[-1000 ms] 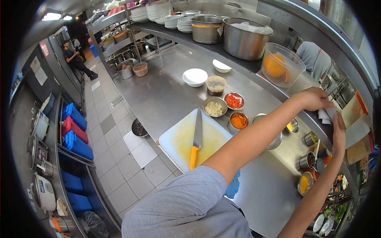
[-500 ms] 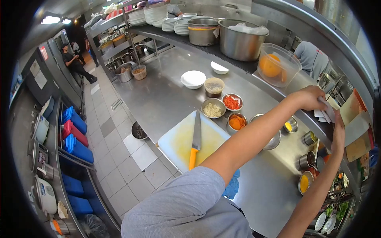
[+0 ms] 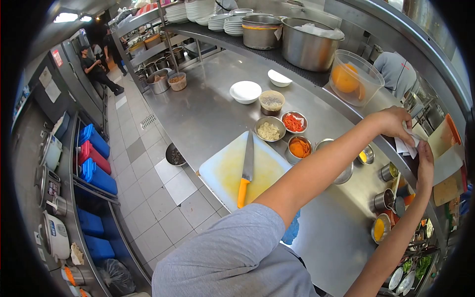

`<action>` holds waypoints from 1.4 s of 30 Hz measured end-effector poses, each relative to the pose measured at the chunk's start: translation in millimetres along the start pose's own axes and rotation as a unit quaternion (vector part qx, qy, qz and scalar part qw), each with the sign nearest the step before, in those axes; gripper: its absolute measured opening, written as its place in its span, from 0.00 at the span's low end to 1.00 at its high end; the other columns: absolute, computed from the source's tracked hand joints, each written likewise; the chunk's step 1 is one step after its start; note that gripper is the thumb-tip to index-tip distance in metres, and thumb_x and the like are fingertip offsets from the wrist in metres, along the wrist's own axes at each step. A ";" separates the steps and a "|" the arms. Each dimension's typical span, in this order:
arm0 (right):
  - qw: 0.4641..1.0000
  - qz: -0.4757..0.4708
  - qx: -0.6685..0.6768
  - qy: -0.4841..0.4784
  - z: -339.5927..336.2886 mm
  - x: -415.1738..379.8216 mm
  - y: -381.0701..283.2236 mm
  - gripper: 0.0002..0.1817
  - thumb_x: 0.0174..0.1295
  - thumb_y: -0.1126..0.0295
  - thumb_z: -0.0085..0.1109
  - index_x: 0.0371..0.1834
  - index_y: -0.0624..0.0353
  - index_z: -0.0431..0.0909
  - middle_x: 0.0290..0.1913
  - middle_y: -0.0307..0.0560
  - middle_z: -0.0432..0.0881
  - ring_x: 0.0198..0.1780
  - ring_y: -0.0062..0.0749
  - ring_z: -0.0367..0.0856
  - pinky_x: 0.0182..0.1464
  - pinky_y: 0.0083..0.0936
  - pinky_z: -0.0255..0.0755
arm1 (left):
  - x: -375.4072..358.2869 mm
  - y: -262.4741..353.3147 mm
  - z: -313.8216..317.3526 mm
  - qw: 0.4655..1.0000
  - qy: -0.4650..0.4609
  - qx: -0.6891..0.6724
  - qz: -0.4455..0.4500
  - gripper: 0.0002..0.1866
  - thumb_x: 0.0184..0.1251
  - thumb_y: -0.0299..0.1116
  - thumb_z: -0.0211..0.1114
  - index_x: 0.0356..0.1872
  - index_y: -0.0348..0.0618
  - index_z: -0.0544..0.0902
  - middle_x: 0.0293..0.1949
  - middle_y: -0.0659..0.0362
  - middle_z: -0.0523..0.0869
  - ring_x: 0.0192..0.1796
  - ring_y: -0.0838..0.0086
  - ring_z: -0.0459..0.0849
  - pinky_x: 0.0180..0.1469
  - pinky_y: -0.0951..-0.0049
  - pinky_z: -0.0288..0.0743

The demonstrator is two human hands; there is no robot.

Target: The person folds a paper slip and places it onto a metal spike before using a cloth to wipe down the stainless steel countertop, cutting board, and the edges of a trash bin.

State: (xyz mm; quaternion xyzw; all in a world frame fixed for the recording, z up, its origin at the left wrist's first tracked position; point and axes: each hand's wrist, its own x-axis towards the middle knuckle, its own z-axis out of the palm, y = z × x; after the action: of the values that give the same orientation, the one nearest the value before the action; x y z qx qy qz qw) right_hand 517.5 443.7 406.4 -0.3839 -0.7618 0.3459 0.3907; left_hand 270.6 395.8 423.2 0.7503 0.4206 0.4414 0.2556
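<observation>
At the shelf edge on the right, my left hand (image 3: 393,123) pinches a small white paper (image 3: 408,143). My right hand (image 3: 425,161) is closed on the paper's other side, close to my left fingers. More folded white paper lies under them on the shelf. A clear tub (image 3: 355,79) with orange pieces stands left of my hands. On the steel counter, a knife with a yellow handle (image 3: 243,192) rests on a yellow-stained white cutting board (image 3: 222,171).
Beyond the board are bowls of chopped garlic (image 3: 269,129), red strips (image 3: 294,122) and orange slices (image 3: 299,147). Large pots (image 3: 312,47) and stacked plates stand on the shelf. Small metal containers (image 3: 384,199) line the right side. Other people stand farther off.
The view has shifted slightly. My hands have drawn a little closer together around the paper, which is now more hidden between the fingers.
</observation>
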 end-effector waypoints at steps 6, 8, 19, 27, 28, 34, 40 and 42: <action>0.995 0.045 0.010 0.084 3.1 -1.3 -2.4 0.25 0.73 0.50 0.56 0.61 0.60 0.75 0.54 0.43 0.79 0.57 0.25 0.73 0.66 0.22 0.60 | 8.3 -13.0 8.0 0.999 0.039 0.034 0.012 0.26 0.47 0.55 0.78 0.39 0.44 0.88 0.50 0.47 0.85 0.53 0.56 0.84 0.54 0.63 0.78; 0.999 -0.038 -0.036 0.009 6.1 -6.1 -9.5 0.23 0.69 0.55 0.61 0.57 0.61 0.75 0.47 0.42 0.81 0.50 0.23 0.75 0.59 0.22 0.65 | 10.0 -17.9 9.3 0.996 0.065 0.035 0.040 0.25 0.55 0.55 0.73 0.42 0.44 0.88 0.49 0.46 0.85 0.52 0.56 0.85 0.54 0.63 0.78; 0.998 -0.028 -0.053 0.004 3.6 -6.5 -8.5 0.23 0.64 0.57 0.65 0.55 0.58 0.72 0.47 0.42 0.80 0.49 0.24 0.75 0.58 0.22 0.65 | 2.0 -3.4 3.4 0.998 0.050 -0.006 0.023 0.24 0.54 0.55 0.73 0.41 0.44 0.89 0.44 0.47 0.88 0.46 0.58 0.88 0.52 0.64 0.79; 0.998 -0.055 -0.015 -0.041 -2.1 -1.4 0.7 0.20 0.64 0.59 0.67 0.51 0.59 0.76 0.69 0.52 0.72 0.65 0.34 0.72 0.69 0.30 0.61 | 3.4 -5.9 6.0 0.997 -0.003 0.052 0.058 0.25 0.48 0.55 0.77 0.38 0.43 0.89 0.43 0.48 0.88 0.44 0.59 0.88 0.48 0.64 0.81; 0.998 -0.045 0.000 -0.046 -4.0 1.3 5.7 0.19 0.63 0.60 0.68 0.51 0.59 0.77 0.69 0.51 0.71 0.65 0.35 0.72 0.69 0.29 0.61 | 8.4 -8.5 7.3 0.999 0.024 0.025 0.038 0.25 0.49 0.55 0.76 0.38 0.43 0.89 0.44 0.48 0.88 0.46 0.59 0.88 0.49 0.64 0.80; 0.997 -0.058 0.017 -0.038 5.0 -6.0 -6.3 0.24 0.60 0.62 0.70 0.55 0.61 0.75 0.64 0.49 0.73 0.64 0.34 0.73 0.68 0.27 0.62 | 14.1 -19.9 13.9 0.994 0.080 0.028 0.067 0.27 0.51 0.54 0.75 0.46 0.44 0.87 0.48 0.48 0.87 0.50 0.58 0.86 0.53 0.63 0.79; 0.998 -0.054 -0.022 -0.032 13.8 -10.2 -24.7 0.26 0.60 0.64 0.70 0.57 0.64 0.73 0.54 0.46 0.77 0.58 0.29 0.75 0.64 0.24 0.65 | 2.7 -4.3 4.8 0.996 0.015 0.056 0.062 0.32 0.46 0.54 0.79 0.49 0.42 0.85 0.48 0.49 0.87 0.50 0.57 0.86 0.53 0.65 0.78; 0.998 -0.020 -0.044 -0.032 13.0 -10.3 -26.3 0.25 0.60 0.64 0.69 0.57 0.63 0.73 0.52 0.45 0.78 0.56 0.27 0.76 0.62 0.23 0.66 | 4.2 -3.7 4.2 0.998 -0.020 0.055 0.021 0.33 0.45 0.54 0.79 0.48 0.41 0.85 0.47 0.49 0.87 0.50 0.58 0.86 0.53 0.65 0.78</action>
State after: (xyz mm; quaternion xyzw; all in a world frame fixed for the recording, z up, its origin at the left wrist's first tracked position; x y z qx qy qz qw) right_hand 502.2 419.7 418.8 -0.3742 -0.7960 0.3162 0.3554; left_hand 273.9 401.2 420.3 0.7807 0.4231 0.4076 0.2127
